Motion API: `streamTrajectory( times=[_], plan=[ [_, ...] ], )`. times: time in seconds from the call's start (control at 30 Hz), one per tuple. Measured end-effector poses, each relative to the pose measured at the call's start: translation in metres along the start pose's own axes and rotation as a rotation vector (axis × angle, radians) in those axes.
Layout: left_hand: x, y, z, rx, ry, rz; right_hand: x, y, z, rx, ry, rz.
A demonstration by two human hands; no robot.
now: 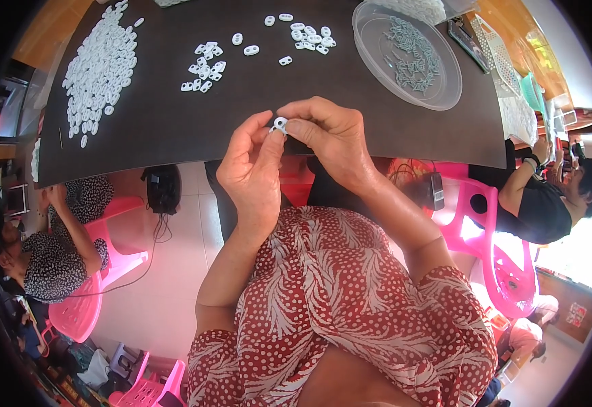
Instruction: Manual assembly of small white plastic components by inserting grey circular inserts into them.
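Over the near edge of a dark table (pixel 242 142), my two hands meet at a small white plastic piece (pixel 280 123) with a round hole in it. My left hand (pixel 252 166) pinches it from the left between thumb and fingers. From the right, my right hand (pixel 330 136) grips it too, thumb pressed on its side. The fingers cover much of the piece, so I cannot tell if it is one part or two. Beyond my hands lie a small cluster of white pieces (pixel 204 70), another cluster of oval ones (pixel 311 36) and a few loose ones (pixel 251 50).
A big heap of white oval pieces (pixel 102 68) covers the table's left side. At the right stands a round clear tub (pixel 451 95) holding many grey screw-like parts (pixel 415 57). White perforated baskets (pixel 496 54) are beyond it. People sit on pink chairs (pixel 79 305) at both sides.
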State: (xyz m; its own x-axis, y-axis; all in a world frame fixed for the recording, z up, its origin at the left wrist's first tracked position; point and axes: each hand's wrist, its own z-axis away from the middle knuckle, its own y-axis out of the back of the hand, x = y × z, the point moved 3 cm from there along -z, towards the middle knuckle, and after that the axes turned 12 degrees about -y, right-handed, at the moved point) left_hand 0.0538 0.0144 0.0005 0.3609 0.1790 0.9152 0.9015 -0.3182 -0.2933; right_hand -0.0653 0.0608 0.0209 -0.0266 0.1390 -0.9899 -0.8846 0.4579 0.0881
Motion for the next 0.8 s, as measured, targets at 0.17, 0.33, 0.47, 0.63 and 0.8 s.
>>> streamTrajectory(
  times=[0.17,0.33,0.47,0.63,0.8],
  plan=[
    [-0.002,-0.001,0.001,0.013,0.07,0.079,0.004,0.002,0.0,0.013,-0.006,-0.024],
    [-0.001,0.0,0.003,0.073,0.051,0.091,0.004,-0.001,0.003,0.037,0.055,-0.016],
    [-0.001,-0.002,0.004,0.087,0.068,0.06,0.008,-0.002,0.004,0.042,0.033,-0.042],
    [0.0,-0.001,0.002,0.084,0.096,0.124,0.002,-0.002,0.01,0.067,0.157,0.137],
    [0.001,-0.001,-0.001,0.087,0.187,0.196,-0.002,-0.003,0.013,0.138,0.343,0.275]
  ],
)
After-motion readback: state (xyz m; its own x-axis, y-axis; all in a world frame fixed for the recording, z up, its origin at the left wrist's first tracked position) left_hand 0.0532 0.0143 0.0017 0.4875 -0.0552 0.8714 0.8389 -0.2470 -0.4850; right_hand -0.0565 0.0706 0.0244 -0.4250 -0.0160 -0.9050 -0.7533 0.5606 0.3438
